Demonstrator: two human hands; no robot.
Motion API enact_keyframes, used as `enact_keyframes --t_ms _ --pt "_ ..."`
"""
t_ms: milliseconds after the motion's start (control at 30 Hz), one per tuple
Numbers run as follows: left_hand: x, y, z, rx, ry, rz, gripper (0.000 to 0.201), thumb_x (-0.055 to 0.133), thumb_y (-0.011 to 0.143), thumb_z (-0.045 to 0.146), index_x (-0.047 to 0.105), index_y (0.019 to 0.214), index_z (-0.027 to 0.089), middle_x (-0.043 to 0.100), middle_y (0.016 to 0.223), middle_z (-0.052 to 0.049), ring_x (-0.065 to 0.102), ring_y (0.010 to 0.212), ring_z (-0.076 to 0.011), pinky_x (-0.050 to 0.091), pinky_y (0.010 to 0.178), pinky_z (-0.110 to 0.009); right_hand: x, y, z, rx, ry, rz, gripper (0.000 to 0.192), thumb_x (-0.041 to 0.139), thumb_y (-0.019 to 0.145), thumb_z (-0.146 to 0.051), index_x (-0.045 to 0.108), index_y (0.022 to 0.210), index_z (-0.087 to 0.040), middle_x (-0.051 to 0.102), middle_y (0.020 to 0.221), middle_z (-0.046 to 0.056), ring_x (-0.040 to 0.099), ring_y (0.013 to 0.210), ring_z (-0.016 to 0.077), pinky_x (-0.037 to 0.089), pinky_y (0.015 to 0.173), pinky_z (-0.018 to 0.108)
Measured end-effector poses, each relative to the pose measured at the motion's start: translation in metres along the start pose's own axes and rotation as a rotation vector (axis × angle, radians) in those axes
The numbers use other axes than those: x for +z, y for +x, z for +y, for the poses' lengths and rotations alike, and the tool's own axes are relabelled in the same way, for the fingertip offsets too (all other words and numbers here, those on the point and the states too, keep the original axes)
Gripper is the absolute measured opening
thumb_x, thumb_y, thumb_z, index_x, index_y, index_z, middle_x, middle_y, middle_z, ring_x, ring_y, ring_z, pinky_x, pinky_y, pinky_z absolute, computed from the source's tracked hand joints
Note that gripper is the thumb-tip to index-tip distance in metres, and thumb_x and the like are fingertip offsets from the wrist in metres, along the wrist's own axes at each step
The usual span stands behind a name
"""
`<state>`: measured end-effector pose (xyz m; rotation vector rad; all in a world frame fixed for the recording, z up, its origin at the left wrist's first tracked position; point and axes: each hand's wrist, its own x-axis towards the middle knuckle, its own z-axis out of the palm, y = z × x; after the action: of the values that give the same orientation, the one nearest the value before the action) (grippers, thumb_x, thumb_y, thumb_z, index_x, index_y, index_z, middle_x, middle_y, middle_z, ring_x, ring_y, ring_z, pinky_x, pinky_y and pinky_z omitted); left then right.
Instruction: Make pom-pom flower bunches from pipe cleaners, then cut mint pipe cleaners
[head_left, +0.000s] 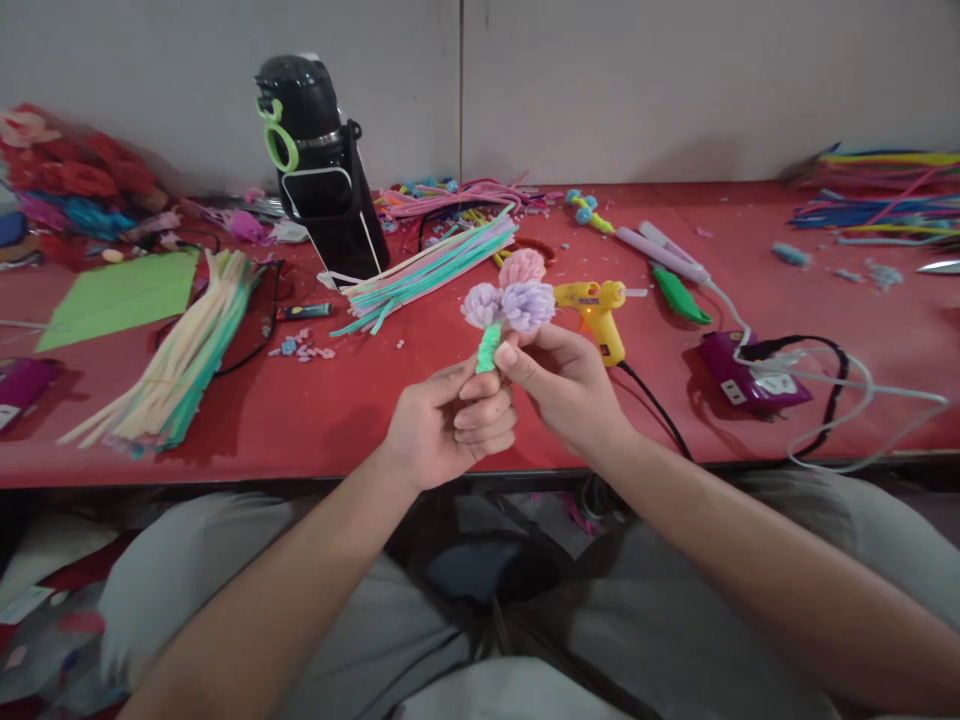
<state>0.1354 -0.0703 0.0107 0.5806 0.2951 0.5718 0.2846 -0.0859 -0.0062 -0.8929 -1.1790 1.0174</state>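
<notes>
A pipe-cleaner flower (527,305) with fluffy purple and pink heads and a green wrapped stem is held up over the table's front edge. My left hand (457,420) is closed in a fist around the green stem. Close beside it, my right hand (566,385) has its thumb and fingers pinched at the base of the right purple head. The fingertips there partly cover what they grip. Just behind my right hand lies a yellow glue gun (604,318) with a small orange light on.
A tall black bottle (322,180) stands behind bundles of pastel pipe cleaners (442,265). Another bundle (187,350) lies left, by a green sheet (120,295). Right are a lilac styling iron (664,255), a purple power strip (750,375) and loose cables (847,400).
</notes>
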Motion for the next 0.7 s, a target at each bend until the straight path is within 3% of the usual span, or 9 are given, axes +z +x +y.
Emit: enact_keyframes --t_ms 133,400,567,700 --pt "-0.0047 -0.0003 0.0018 -0.015 -0.007 -0.043 0.042 0.050 0.097 0.031 0.032 0.061 0.020 0.018 0.050 0.006 0.013 0.043 -0.0075 0.026 0.042 -0.020 -0.0025 0.0010 0.0065 0.085 0.107 -0.066 0.029 0.080 0.080 -0.050 0.069 0.080 -0.023 0.063 0.082 -0.001 0.057 0.076 0.0132 0.051 0.075 0.028" --pt "-0.0030 -0.0017 0.0018 -0.049 -0.026 -0.091 0.035 0.045 0.095 0.021 0.033 0.062 0.019 0.019 0.051 0.006 0.013 0.044 -0.0084 0.027 0.044 -0.019 -0.0002 -0.0012 0.0036 0.074 0.225 -0.050 0.019 0.083 0.081 -0.038 0.072 0.078 -0.022 0.063 0.078 -0.002 0.056 0.071 0.0102 0.049 0.071 0.024" --pt "-0.0035 -0.0022 0.0016 -0.068 -0.041 -0.141 0.038 0.049 0.093 0.023 0.029 0.061 0.020 0.018 0.049 0.006 0.012 0.044 -0.0080 0.026 0.043 -0.019 0.0048 -0.0014 -0.0006 0.209 0.435 -0.131 0.021 0.086 0.077 -0.036 0.070 0.078 -0.022 0.061 0.074 -0.004 0.055 0.067 0.0081 0.049 0.067 0.021" --pt "-0.0051 -0.0021 0.0034 -0.066 -0.017 -0.132 0.041 0.052 0.092 0.024 0.026 0.060 0.020 0.016 0.048 0.007 0.012 0.042 -0.0076 0.024 0.041 -0.019 0.0036 -0.0008 -0.0030 0.303 0.452 -0.181 0.023 0.086 0.077 -0.038 0.071 0.083 -0.022 0.066 0.078 -0.003 0.061 0.073 0.0110 0.054 0.073 0.025"
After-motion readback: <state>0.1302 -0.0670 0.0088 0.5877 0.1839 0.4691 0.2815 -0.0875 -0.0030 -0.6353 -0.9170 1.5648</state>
